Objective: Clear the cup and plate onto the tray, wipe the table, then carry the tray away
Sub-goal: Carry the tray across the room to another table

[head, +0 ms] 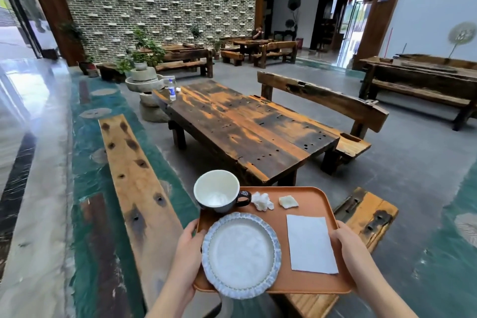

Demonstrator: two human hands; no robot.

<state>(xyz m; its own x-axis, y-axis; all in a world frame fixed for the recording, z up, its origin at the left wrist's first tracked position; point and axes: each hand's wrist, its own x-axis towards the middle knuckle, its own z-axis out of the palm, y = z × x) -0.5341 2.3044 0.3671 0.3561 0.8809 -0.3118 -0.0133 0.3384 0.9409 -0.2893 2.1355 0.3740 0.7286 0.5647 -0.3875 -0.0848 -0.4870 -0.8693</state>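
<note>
Down at 6 o'clock in the view, the orange tray (309, 204) is up off the tabletop (245, 124) and held in the air, left hand (187, 248) wrapped on the 9 o'clock edge and right hand (346, 242) clamped on the 3 o'clock edge, thumbs over the rim. On the tray, the cup (218, 191) sits at about 11 o'clock, its handle pointing toward 3, and the scalloped plate (241, 254) sits at 7 o'clock, right beside the left thumb and hanging a bit over the near rim. A flat napkin (311, 244) lies toward 4 o'clock, near the right hand, with two crumpled tissue wads (262, 201) up at 12. My guess is the tray itself is stiff, light plastic, so the load is all ceramic: breakable, smooth-bottomed, and likely to slide if the tray tips. That overhanging plate worries me most. Gripping mid-edge on both sides like this looks right to me; I'd keep it dead level and walk slow. The paper weighs nothing and could blow off. A water bottle (172, 90) stands on the tabletop's far corner.
</note>
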